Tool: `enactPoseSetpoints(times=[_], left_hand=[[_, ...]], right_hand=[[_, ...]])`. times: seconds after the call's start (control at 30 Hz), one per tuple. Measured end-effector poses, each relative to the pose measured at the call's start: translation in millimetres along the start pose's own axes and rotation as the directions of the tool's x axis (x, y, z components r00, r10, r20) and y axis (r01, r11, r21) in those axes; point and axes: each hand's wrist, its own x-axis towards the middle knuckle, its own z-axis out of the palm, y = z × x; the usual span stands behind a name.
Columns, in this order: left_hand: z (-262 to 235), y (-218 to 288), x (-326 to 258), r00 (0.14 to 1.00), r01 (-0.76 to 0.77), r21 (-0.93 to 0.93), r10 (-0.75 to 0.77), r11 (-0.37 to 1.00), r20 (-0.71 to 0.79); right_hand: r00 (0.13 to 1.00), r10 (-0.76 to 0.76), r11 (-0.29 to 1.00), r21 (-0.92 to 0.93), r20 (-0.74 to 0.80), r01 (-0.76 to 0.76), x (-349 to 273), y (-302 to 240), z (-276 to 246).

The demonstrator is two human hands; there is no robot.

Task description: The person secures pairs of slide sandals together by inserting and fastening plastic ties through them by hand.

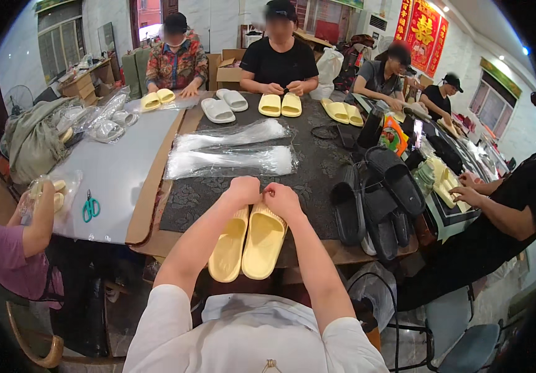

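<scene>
A pair of yellow slides lies at the near table edge, toe straps away from me and heels jutting past the edge: the left slide (pixel 225 253) and the right slide (pixel 263 246). My left hand (pixel 243 189) is closed over the strap end of the left one. Beside it, my right hand (pixel 281 200) is pinched at the strap end of the right one. Whatever is between my fingertips is too small to make out. Just beyond my hands are two clear bags of thin white plastic strands, a far bag (pixel 230 137) and a near bag (pixel 233 161).
Black slides (pixel 380 199) are heaped on the right. Across the table are grey slides (pixel 218 110) and yellow slides (pixel 280 105), near a co-worker in black (pixel 278 62). Green-handled scissors (pixel 91 206) lie on the left table. Other people handle slides on both sides.
</scene>
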Motion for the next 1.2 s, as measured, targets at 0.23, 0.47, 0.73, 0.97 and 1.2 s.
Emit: enactPoseSetpoints(times=[0.23, 0.47, 0.73, 0.97, 1.2], left_hand=[[30.7, -16.3, 18.3, 0.868, -0.074, -0.609, -0.25, 0.79, -0.429], [30.4, -17.6, 11.7, 0.918, -0.098, -0.97, -0.355, 0.222, -0.174], [20.8, -24.2, -9.1, 0.928, -0.089, -0.931, -0.311, 0.353, -0.206], [14.0, -25.6, -15.9, 0.924, -0.076, -0.936, -0.328, 0.344, -0.196], [15.9, -23.4, -17.3, 0.975, -0.133, -0.921, -0.119, 0.365, -0.187]], right_hand=[[0.998, 0.025, 0.996, 0.084, -0.054, -0.02, 11.9, 12.6, -10.9], [0.995, -0.07, 0.912, 0.409, 0.076, 0.033, 9.2, 15.8, 11.2], [1.0, -0.009, 0.617, 0.787, 0.006, 0.001, 8.1, 19.9, 15.3], [0.988, -0.059, 0.706, 0.693, -0.145, 0.144, -0.5, 7.1, 10.7], [0.974, -0.062, 0.8, 0.573, -0.217, 0.179, 1.2, 16.1, 12.6]])
